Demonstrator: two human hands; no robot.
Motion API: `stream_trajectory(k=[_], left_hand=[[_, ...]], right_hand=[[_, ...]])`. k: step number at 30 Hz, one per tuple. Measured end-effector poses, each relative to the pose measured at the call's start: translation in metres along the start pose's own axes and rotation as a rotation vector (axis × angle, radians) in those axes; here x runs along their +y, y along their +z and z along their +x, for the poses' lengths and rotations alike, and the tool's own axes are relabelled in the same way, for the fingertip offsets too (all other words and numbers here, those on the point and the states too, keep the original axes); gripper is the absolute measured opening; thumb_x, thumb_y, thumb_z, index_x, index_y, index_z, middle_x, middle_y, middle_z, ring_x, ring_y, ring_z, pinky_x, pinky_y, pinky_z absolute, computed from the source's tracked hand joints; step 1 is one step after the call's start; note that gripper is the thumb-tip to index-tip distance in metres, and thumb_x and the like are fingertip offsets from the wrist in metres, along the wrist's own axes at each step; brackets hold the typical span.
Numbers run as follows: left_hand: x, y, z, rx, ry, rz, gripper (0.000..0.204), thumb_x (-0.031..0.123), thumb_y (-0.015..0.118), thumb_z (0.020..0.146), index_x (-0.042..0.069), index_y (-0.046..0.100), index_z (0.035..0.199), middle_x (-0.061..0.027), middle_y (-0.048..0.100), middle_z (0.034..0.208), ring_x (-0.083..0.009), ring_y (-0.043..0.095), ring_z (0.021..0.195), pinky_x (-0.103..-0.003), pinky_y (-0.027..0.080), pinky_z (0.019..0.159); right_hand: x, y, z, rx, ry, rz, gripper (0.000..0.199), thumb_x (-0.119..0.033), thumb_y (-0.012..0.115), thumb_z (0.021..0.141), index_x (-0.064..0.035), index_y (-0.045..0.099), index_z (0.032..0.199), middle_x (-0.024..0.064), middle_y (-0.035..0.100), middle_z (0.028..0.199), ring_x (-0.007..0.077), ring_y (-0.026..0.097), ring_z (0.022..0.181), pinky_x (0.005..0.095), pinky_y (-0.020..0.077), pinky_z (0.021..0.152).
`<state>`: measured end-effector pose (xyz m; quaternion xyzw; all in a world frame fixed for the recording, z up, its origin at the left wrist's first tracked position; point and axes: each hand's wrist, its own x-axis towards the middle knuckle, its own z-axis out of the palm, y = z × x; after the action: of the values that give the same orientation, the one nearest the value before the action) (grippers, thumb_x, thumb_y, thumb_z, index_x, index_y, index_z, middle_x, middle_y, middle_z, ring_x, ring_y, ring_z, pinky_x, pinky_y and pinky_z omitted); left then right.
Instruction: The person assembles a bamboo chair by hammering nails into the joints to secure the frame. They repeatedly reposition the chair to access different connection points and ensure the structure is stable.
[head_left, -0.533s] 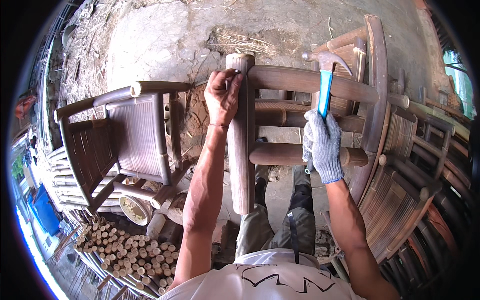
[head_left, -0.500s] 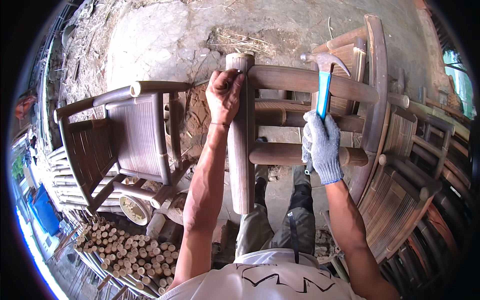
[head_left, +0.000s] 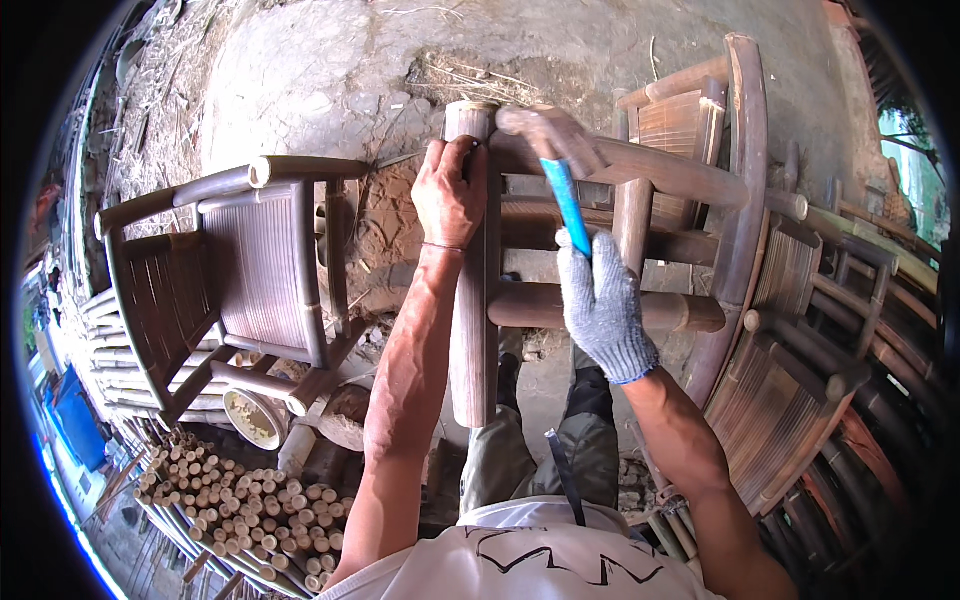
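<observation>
My bare left hand (head_left: 445, 200) is closed in a pinch against the upper part of a thick brown bamboo post (head_left: 473, 350). Whatever lies between its fingertips is hidden or too small to name. The post belongs to a bamboo chair frame (head_left: 600, 305) standing in front of me, with round rails running off to the right. In a grey knitted glove, my right hand (head_left: 605, 305) grips a claw hammer (head_left: 568, 208) by its blue handle. The hammer's head is smeared by motion, just right of the post's top and close to my left fingers.
At left stands a finished-looking bamboo chair (head_left: 255, 260), beside a bowl (head_left: 255, 418) with pale bits in it. Below lies a stack of cut bamboo poles (head_left: 250, 510). More bamboo chairs (head_left: 790, 420) crowd the right side. Dry scraps (head_left: 480, 80) lie on the concrete floor.
The hammer has swung left from over the rails toward the post's top, my right hand moving left with it. My left hand keeps its pinch at the post.
</observation>
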<state>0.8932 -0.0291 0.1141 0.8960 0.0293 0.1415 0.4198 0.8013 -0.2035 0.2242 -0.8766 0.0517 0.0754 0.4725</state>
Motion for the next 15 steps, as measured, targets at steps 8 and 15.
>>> stream_trajectory(k=[8, 15], left_hand=[[0.001, -0.003, 0.000, -0.023, 0.008, 0.081, 0.011, 0.018, 0.069, 0.085, 0.011, 0.066, 0.094, -0.0105, 0.058, 0.082, -0.0346, 0.063, 0.071, -0.044, 0.051, 0.061], [0.002, -0.004, 0.004, 0.002, 0.000, 0.029, 0.007, 0.018, 0.068, 0.085, 0.014, 0.068, 0.091, -0.0098, 0.060, 0.081, -0.0330, 0.063, 0.071, -0.042, 0.051, 0.062]], right_hand=[[0.002, 0.017, 0.025, -0.096, -0.033, -0.460, 0.028, -0.026, 0.058, 0.097, -0.0053, 0.047, 0.082, 0.0193, 0.057, 0.061, 0.0389, 0.061, 0.056, 0.0468, 0.0461, 0.047], [0.007, 0.012, 0.016, -0.007, -0.112, -0.216, 0.020, -0.021, 0.060, 0.095, -0.0011, 0.056, 0.090, 0.0191, 0.059, 0.062, 0.0393, 0.063, 0.059, 0.0453, 0.0483, 0.050]])
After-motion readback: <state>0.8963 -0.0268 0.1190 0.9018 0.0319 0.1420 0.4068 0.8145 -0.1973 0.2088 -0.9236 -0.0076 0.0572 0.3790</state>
